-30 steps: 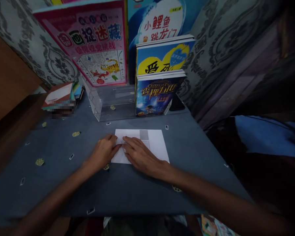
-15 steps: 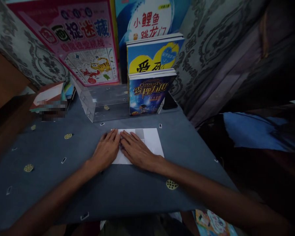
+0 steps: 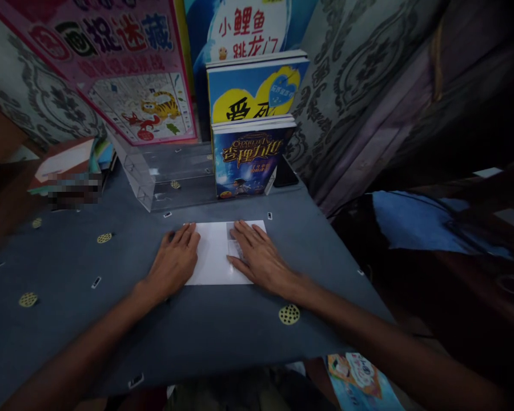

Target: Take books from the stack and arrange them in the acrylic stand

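Observation:
A white sheet of paper (image 3: 212, 251) lies flat on the dark grey tablecloth (image 3: 124, 319), with a small grey printed patch near its right part. Across the paper's left edge rests my left hand (image 3: 175, 254), its fingers lying flat and pointing away from me. My right hand (image 3: 259, 254) lies palm down over the right part, fingers a little spread and thumb apart, partly covering the grey patch. Bare paper shows between the two hands.
Behind the paper, a clear acrylic rack (image 3: 143, 185) holds a pink picture book (image 3: 154, 108) and a blue-covered book (image 3: 246, 162) among others. A dark phone-like object (image 3: 285, 174) lies beside it. Stacked books (image 3: 64, 165) are at the left; the table's right edge slants nearby.
My right hand has slid rightwards across the paper, away from my left hand, which stays at the left edge. The whole view has shifted slightly.

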Tool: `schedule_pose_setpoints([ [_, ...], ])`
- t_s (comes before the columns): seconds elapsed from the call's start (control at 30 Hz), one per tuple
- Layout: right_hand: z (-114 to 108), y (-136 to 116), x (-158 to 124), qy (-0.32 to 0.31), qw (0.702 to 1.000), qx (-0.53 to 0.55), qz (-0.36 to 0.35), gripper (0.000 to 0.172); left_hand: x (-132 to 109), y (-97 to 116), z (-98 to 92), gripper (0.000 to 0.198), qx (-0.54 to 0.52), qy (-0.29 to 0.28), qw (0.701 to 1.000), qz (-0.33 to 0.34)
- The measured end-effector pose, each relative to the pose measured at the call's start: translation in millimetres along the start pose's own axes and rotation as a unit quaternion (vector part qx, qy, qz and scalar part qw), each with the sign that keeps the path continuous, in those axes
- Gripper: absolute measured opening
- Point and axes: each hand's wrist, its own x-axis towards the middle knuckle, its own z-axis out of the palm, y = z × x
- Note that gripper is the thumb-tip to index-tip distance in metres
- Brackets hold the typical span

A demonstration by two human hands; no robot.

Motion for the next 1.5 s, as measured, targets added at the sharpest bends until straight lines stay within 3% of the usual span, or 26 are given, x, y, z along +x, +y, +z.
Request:
schedule_pose_setpoints([
  [0.27, -6, 13, -16, 0.03, 0.999, -0.027, 0.037, 0.056, 4, 3, -3.9, 0.047, -0.016, -0.017, 1.0, 0.008],
  [0.47, -1, 16, -16, 0.043, 0.998, -0.026, 0.032, 0.054, 23, 23, -0.5, 0.049, -0.055, -0.04, 0.992, 0.11],
  [0.6, -1, 16, -15, 0.038, 0.998, -0.048, 0.03, 0.054, 26, 25, -6.2, 0.047, -0.044, -0.058, 0.994, 0.079],
  [0.83, -3, 15, -16, 0.031, 0.998, -0.045, 0.028, 0.056, 7, -9, -10.5, 0.04, -0.058, -0.043, 0.997, 0.005],
  [1.17, -8, 14, -14, 0.008, 0.998, -0.052, 0.031, 0.054, -1, -66, -0.6, 0.046, -0.224, -0.032, 0.973, 0.049],
  [1.23, -11, 8, -9, -0.011, 0.999, -0.042, 0.01, 0.049, 0, -69, -0.6, 0.047, -0.24, -0.019, 0.969, 0.043],
  [1.33, -11, -6, 12, -0.054, 0.995, 0.009, -0.079, 0.043, 1, -70, -0.6, 0.049, -0.263, -0.002, 0.964, 0.031],
  [1.5, 6, -37, 57, -0.102, 0.973, 0.064, -0.198, 0.041, 1, -71, 1.6, 0.051, -0.291, -0.003, 0.956, 0.024],
])
